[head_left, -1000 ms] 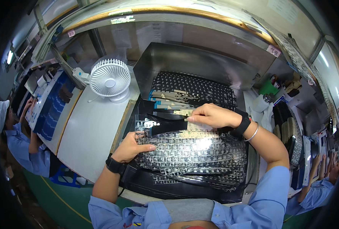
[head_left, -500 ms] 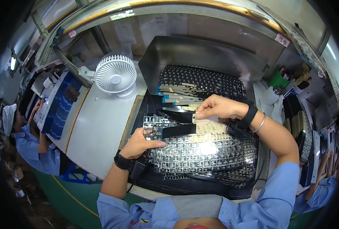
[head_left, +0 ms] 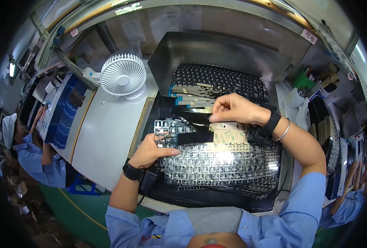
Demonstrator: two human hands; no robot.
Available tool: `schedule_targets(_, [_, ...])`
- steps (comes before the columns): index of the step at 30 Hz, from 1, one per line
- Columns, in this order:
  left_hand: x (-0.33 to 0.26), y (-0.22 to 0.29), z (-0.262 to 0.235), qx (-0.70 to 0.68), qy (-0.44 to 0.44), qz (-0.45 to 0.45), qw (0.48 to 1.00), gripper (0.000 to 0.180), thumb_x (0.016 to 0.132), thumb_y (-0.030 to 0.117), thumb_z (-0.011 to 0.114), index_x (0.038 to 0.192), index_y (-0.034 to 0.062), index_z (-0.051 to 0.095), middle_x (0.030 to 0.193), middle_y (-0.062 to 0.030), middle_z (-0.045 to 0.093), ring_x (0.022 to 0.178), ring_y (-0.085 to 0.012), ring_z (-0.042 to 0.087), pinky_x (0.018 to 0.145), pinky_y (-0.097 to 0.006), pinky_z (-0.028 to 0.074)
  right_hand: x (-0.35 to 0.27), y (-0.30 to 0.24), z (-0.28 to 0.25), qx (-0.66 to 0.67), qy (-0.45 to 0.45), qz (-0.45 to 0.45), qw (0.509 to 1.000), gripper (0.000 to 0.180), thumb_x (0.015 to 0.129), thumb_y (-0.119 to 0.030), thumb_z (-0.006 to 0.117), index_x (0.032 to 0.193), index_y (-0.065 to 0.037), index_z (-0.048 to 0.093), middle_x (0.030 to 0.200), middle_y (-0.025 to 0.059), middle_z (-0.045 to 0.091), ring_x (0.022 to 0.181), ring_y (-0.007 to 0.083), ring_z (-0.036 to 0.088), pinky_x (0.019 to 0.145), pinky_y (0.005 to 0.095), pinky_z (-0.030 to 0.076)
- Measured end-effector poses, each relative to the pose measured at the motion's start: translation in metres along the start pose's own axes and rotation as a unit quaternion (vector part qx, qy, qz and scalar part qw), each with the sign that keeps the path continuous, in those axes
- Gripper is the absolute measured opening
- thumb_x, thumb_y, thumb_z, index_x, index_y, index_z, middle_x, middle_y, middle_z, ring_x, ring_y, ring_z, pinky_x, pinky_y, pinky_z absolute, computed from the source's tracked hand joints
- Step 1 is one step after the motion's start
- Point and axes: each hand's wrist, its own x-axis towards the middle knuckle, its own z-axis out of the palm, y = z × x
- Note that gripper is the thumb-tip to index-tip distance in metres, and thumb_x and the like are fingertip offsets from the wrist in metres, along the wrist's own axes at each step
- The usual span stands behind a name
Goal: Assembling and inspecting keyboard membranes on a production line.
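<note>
A perforated metal keyboard plate (head_left: 216,163) lies on a black mat in front of me, on top of a stack of similar plates. My left hand (head_left: 152,149) presses down on the plate's left end, fingers spread flat. My right hand (head_left: 233,108) pinches one end of a black strip of film (head_left: 191,117) and holds it lifted above the plate's upper edge. A second black strip (head_left: 193,137) lies flat across the plate's top left. A pale backing sheet (head_left: 229,135) shows under the lifted strip.
A white desk fan (head_left: 123,76) stands at the back left on the pale bench (head_left: 105,136). Behind the mat a metal bin (head_left: 216,53) holds stacked black sheets (head_left: 216,80). A person in a blue shirt and white cap (head_left: 24,144) works at the left.
My right hand has pulled the black strip up and to the right, peeling it off the plate. My left hand has shifted slightly inward on the plate's left end.
</note>
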Motion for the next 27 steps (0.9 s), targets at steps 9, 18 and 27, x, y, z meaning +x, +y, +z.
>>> schedule_targets(9, [0.0, 0.001, 0.002, 0.011, 0.006, 0.009, 1.0, 0.038, 0.07, -0.003, 0.073, 0.105, -0.0038, 0.058, 0.099, -0.0077, 0.064, 0.086, -0.0115, 0.06, 0.078, -0.026, 0.05, -0.017, -0.012, -0.001, -0.266, 0.053, -0.115, 0.956, 0.049, 0.065, -0.013, 0.077, 0.109, -0.005, 0.056, 0.092, 0.0047, 0.057, 0.064, 0.0095, 0.054, 0.059, 0.0244, 0.046])
schedule_targets(18, [0.003, -0.002, 0.002, 0.035, 0.018, -0.004, 0.999, 0.038, 0.07, -0.006, 0.072, 0.106, -0.0051, 0.058, 0.096, -0.0086, 0.066, 0.083, -0.0113, 0.062, 0.078, -0.025, 0.051, -0.028, -0.014, 0.013, -0.358, 0.1, -0.08, 0.925, 0.035, 0.063, -0.014, 0.072, 0.095, -0.008, 0.059, 0.087, 0.0084, 0.062, 0.085, 0.026, 0.061, 0.066, 0.0378, 0.047])
schedule_targets(27, [0.005, -0.004, 0.002, 0.033, 0.01, 0.006, 0.999, 0.037, 0.072, -0.006, 0.07, 0.107, -0.0046, 0.058, 0.098, -0.0088, 0.065, 0.086, -0.0116, 0.062, 0.078, -0.024, 0.051, -0.039, 0.0, 0.033, -0.371, 0.173, -0.348, 0.844, 0.012, 0.068, -0.008, 0.067, 0.075, -0.007, 0.057, 0.07, 0.0063, 0.06, 0.067, 0.0231, 0.06, 0.059, 0.0334, 0.047])
